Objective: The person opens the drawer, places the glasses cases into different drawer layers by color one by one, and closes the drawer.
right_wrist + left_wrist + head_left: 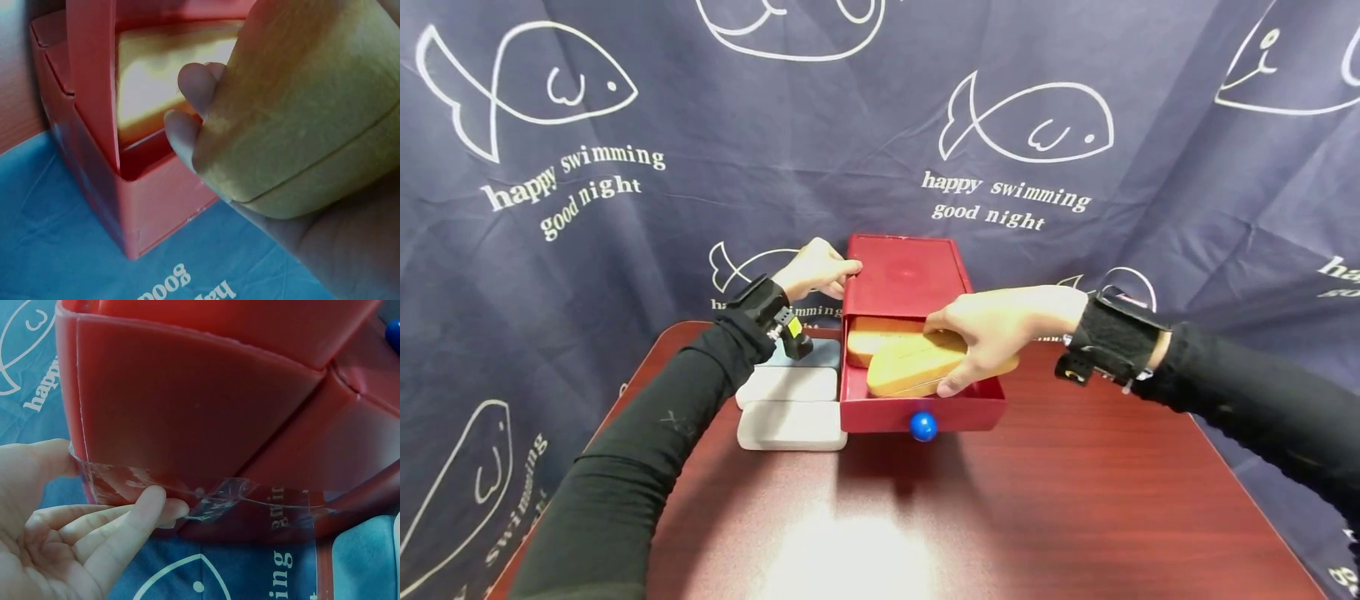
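Observation:
A red drawer box (906, 271) stands at the far side of the table, its drawer (880, 414) pulled out toward me by a blue knob (923, 427). My left hand (817, 268) grips the box's rear left corner; its curled fingers (119, 531) lie by clear tape on the side. Over the drawer, my right hand (988, 329) holds a yellow glasses case (910, 364), thumb at its near edge and fingers over the top. The case is tilted, with its right end past the drawer's side. Behind it, a second yellow case (169, 75) lies in the drawer, partly hidden.
Left of the drawer, two white cases (790, 426) and a light blue case (369, 559) lie in a row on the reddish wood table (1075, 492). A dark blue fish-print curtain (820, 150) hangs close behind the box.

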Tool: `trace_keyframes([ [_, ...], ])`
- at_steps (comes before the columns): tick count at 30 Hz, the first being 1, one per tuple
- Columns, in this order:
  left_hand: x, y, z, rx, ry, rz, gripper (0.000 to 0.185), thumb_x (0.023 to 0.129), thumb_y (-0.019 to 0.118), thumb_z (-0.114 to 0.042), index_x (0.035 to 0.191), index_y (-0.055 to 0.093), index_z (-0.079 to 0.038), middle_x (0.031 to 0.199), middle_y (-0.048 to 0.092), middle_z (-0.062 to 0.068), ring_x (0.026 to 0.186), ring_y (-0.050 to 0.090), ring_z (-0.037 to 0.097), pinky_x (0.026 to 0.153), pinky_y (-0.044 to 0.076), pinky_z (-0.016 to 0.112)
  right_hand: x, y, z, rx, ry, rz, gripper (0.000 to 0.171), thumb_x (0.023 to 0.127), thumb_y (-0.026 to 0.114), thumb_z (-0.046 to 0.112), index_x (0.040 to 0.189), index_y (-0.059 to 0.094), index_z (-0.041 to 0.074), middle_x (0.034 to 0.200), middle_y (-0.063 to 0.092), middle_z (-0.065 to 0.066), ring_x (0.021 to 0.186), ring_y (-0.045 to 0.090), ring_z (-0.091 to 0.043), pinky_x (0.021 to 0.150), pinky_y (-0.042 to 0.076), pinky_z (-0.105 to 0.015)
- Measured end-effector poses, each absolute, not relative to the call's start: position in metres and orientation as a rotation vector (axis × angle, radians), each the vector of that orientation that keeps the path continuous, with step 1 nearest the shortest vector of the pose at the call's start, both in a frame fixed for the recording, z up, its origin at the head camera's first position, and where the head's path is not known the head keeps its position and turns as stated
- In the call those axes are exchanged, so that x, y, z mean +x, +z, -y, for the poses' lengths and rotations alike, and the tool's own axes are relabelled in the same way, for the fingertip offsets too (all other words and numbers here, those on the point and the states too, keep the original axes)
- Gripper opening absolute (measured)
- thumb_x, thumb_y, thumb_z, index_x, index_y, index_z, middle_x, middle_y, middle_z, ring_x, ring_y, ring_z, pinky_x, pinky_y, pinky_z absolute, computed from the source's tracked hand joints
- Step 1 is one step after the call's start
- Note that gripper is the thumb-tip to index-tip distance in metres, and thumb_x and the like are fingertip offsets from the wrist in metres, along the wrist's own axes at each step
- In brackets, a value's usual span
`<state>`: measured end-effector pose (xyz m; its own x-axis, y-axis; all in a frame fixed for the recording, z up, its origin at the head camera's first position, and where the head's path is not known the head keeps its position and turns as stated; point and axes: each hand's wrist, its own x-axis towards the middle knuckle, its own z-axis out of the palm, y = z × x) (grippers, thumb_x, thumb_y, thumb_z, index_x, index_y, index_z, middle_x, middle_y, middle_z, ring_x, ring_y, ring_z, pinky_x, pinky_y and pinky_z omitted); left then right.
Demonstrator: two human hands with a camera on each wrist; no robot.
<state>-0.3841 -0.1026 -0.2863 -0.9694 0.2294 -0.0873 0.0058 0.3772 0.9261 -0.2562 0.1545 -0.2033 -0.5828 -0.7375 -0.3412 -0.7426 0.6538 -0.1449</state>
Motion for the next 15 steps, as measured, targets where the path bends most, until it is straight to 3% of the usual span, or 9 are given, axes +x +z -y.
trace_keyframes([
  [6,-0.384,-0.285,0.105,0.202,1.663,-2.428,0.025,0.096,0.067,-0.013,0.101,0.069,0.012,0.065,0.068,0.004,0.056,0.071,0.012,0.071,0.063,0.035,-0.258,-0.207,-0.145,-1.167,0.045,-2.478,0.054,0.080,0.079,0.051,0.110,0.062,0.010,0.084,0.061,0.004,0.072,0.058,-0.010,0.068,0.048,-0.028],
  [13,-0.381,-0.286,0.106,0.206,1.638,-2.420,0.025,0.096,0.067,-0.013,0.103,0.070,0.011,0.066,0.068,0.003,0.058,0.071,0.012,0.080,0.062,0.040,-0.258,-0.215,-0.145,-1.114,0.042,-2.439,0.053,0.080,0.079,0.048,0.111,0.061,0.009,0.084,0.061,0.004,0.072,0.058,-0.010,0.068,0.049,-0.027],
  [15,-0.382,-0.287,0.105,0.206,1.644,-2.421,0.025,0.095,0.068,-0.013,0.102,0.069,0.011,0.065,0.068,0.003,0.058,0.071,0.012,0.077,0.062,0.039,-0.259,-0.216,-0.145,-1.108,0.040,-2.435,0.048,0.080,0.079,0.045,0.108,0.061,0.010,0.082,0.061,0.004,0.071,0.057,-0.010,0.068,0.049,-0.027],
])
